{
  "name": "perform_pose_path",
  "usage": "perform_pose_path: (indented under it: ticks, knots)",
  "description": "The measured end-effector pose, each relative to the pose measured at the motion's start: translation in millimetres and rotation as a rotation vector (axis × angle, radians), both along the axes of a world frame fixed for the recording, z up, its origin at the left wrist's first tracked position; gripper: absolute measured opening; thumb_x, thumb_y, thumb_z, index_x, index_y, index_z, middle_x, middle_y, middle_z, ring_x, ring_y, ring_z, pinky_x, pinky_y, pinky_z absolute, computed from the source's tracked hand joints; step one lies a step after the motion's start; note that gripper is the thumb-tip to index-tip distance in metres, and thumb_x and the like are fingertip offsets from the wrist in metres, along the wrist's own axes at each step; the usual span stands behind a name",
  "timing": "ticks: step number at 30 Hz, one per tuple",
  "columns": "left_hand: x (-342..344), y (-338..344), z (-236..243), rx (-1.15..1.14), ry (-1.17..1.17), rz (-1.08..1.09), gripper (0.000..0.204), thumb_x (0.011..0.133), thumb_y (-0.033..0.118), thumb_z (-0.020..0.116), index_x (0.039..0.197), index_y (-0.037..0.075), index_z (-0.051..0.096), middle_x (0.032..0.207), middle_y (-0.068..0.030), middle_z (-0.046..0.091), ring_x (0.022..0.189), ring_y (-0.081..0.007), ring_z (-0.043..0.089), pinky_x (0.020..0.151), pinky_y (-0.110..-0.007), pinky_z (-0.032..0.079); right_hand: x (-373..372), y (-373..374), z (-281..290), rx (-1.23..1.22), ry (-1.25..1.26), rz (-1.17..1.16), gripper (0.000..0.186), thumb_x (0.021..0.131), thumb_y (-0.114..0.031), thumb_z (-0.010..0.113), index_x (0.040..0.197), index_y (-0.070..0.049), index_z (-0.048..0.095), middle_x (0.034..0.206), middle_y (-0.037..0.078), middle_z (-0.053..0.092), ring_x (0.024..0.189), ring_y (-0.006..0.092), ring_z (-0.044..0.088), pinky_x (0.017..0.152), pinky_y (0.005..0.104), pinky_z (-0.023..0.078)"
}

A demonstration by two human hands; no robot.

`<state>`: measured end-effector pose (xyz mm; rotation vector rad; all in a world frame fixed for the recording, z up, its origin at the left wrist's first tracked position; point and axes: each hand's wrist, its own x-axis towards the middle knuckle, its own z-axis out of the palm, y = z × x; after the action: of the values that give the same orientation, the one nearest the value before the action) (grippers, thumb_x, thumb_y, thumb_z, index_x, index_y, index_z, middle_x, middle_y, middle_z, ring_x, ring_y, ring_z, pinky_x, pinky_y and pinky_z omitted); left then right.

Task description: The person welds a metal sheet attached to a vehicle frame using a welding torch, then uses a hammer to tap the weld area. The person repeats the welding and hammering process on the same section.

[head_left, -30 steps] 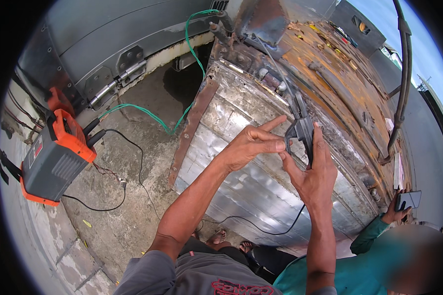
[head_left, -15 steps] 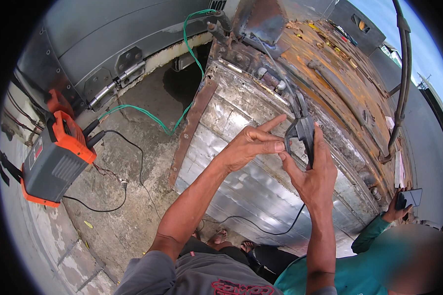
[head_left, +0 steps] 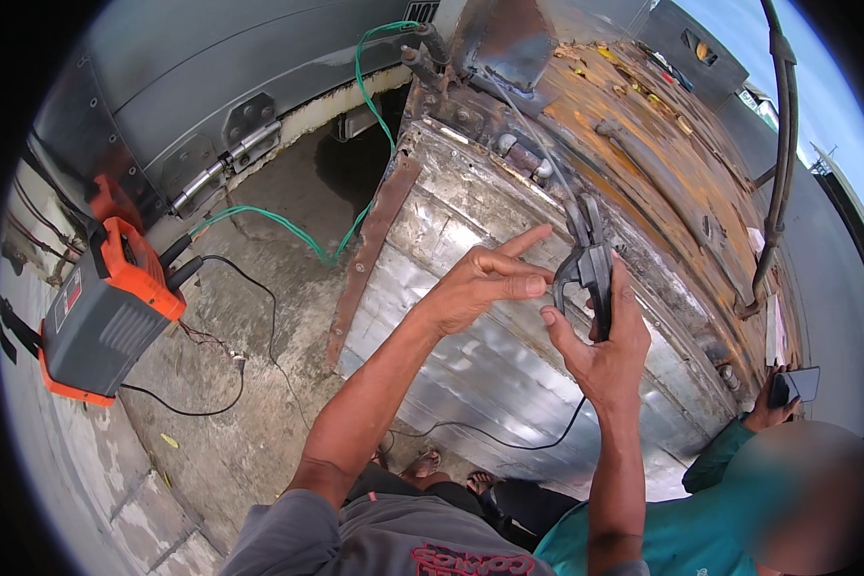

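Item, welding clamp (head_left: 598, 269), dark, one; located above the ribbed metal panel (head_left: 470, 370), in the right hand (head_left: 612, 357); long axis running from the lower palm up and slightly leftward, away from the body; thin rod (head_left: 536, 134) at its upper end, leaning farther left toward the rusty plate (head_left: 509, 43).

Item, right hand, the nearer of the two, in contact with the clamp; partly closed about it, fingers along its right side, thumb spread to its left near the curved lever (head_left: 560, 293).

Item, left hand (head_left: 480, 288), just left of the clamp; half open, forefinger stretched up and rightward, thumb pointing across to the lever; nothing seen in its hold; whether the thumb tip touches the lever, cannot tell.

Item, black cable (head_left: 499, 444), below the right hand, crossing in front of the panel; item, orange-and-grey welding machine (head_left: 106, 322), well apart, far left, on the floor side.
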<state>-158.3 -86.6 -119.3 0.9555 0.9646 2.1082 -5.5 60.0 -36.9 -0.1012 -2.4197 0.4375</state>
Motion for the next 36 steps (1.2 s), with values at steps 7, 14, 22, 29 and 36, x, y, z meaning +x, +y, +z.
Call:
perform_pose_path:
  ticks: [7, 14, 22, 29, 36]
  knots:
    - [-2.7, 2.3, -5.8, 0.041, -0.07, 0.012, 0.034, 0.092, 0.022, 0.083, 0.116, -0.002, 0.081, 0.17, -0.0318, 0.029, 0.163, -0.0362, 0.022, 0.125, -0.053, 0.029, -10.9, -7.8, 7.0, 0.211, -0.071, -0.073, 0.096, 0.082, -0.044, 0.089, 0.16, -0.007, 0.046, 0.097, 0.011, 0.066, 0.075, 0.0296, 0.07, 0.057, 0.0428, 0.055]
    - [-2.0, 1.4, -2.9, 0.008, -0.028, 0.005, 0.032, 0.092, 0.025, 0.084, 0.112, 0.0, 0.083, 0.17, -0.0281, 0.034, 0.162, -0.0313, 0.028, 0.124, -0.05, 0.031, -8.3, -9.3, 3.1, 0.197, -0.076, -0.11, 0.095, 0.084, -0.042, 0.088, 0.161, -0.007, 0.045, 0.099, 0.012, 0.068, 0.075, 0.0291, 0.07, 0.057, 0.0424, 0.056]
    - [-1.7, 1.3, -4.0, 0.067, -0.106, 0.003, 0.024, 0.093, 0.014, 0.081, 0.108, -0.004, 0.082, 0.168, -0.0359, 0.03, 0.163, -0.0374, 0.021, 0.12, -0.051, 0.04, -12.5, -11.4, 5.9, 0.208, -0.053, -0.077, 0.095, 0.084, -0.041, 0.088, 0.161, -0.007, 0.044, 0.101, 0.013, 0.068, 0.075, 0.0288, 0.071, 0.057, 0.0419, 0.056]
    - [0.1, 0.7, -1.9, 0.066, -0.076, 0.014, 0.03, 0.09, 0.022, 0.083, 0.109, -0.001, 0.084, 0.162, -0.0286, 0.046, 0.163, -0.0308, 0.024, 0.125, -0.053, 0.03, -9.3, -14.0, 5.9, 0.2, -0.059, -0.102, 0.095, 0.084, -0.042, 0.087, 0.161, -0.006, 0.044, 0.101, 0.013, 0.068, 0.077, 0.0299, 0.071, 0.057, 0.042, 0.056]
    - [-0.3, -1.8, 4.2, 0.067, -0.084, 0.014, 0.025, 0.091, 0.021, 0.082, 0.099, -0.002, 0.085, 0.137, -0.0252, 0.07, 0.164, -0.0302, 0.022, 0.124, -0.052, 0.031, -17.4, -9.2, 4.5, 0.183, 0.003, -0.04, 0.095, 0.082, -0.042, 0.089, 0.159, -0.005, 0.047, 0.101, 0.012, 0.068, 0.077, 0.0287, 0.071, 0.059, 0.0412, 0.057]
